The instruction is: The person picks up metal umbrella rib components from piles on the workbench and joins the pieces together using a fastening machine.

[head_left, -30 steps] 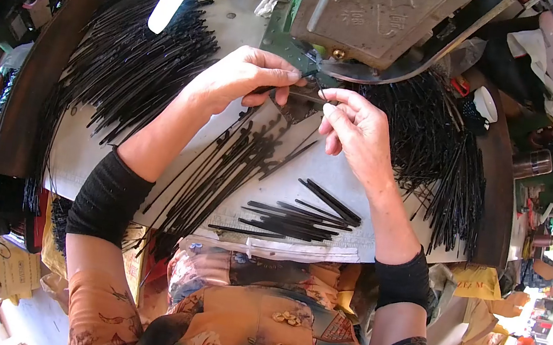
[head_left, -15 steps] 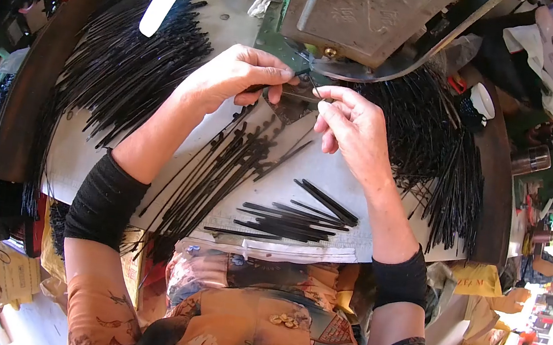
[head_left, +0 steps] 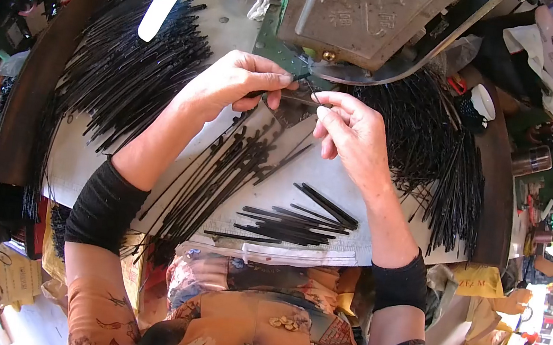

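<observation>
Right under the machine's head, my left hand (head_left: 250, 82) pinches a thin black rod (head_left: 301, 76) between thumb and fingers. My right hand (head_left: 353, 128), also closed, pinches another slender dark rod (head_left: 312, 94) by its lower end; its top meets the left one near the machine. Whether the two rods are joined cannot be made out. Below my hands lies a bundle of long black rods (head_left: 212, 185) with knobby upper ends. Several shorter black rods (head_left: 290, 229) lie to its right, near the table's front edge.
Above my hands is a metal machine (head_left: 370, 21) with an embossed umbrella, on a green base (head_left: 266, 40). A curved metal bar (head_left: 412, 72) runs along its right. Large piles of black rods flank it, left (head_left: 140, 64) and right (head_left: 434, 144). A white handle-like piece (head_left: 168, 1) hangs upper left.
Both hands stay nearly in place, still pinching the rods. The whole view has shifted very slightly downward; the rods on the table lie as before.
</observation>
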Motion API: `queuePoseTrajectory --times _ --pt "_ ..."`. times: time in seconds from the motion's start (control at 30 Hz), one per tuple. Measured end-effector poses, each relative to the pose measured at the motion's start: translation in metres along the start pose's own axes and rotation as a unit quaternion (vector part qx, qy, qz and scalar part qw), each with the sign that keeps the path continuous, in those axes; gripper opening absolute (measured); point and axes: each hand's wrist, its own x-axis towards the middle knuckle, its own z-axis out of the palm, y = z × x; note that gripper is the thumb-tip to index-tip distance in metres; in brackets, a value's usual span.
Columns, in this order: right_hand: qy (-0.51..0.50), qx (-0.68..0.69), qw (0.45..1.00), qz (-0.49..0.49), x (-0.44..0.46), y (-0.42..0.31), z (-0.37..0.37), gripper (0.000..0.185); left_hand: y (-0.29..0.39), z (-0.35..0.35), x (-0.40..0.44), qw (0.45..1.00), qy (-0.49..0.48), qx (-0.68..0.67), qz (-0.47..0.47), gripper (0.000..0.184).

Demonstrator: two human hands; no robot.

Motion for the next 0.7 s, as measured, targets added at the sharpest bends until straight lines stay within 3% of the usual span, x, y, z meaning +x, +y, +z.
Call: queuePoseTrajectory --times 0.7 --pt "0.018 -0.039 0.999 -0.011 -0.0037 -0.0009 0.0003 0.023 -0.0019 0.0031 -0.0007 1.0 0.012 0.022 0.013 0.029"
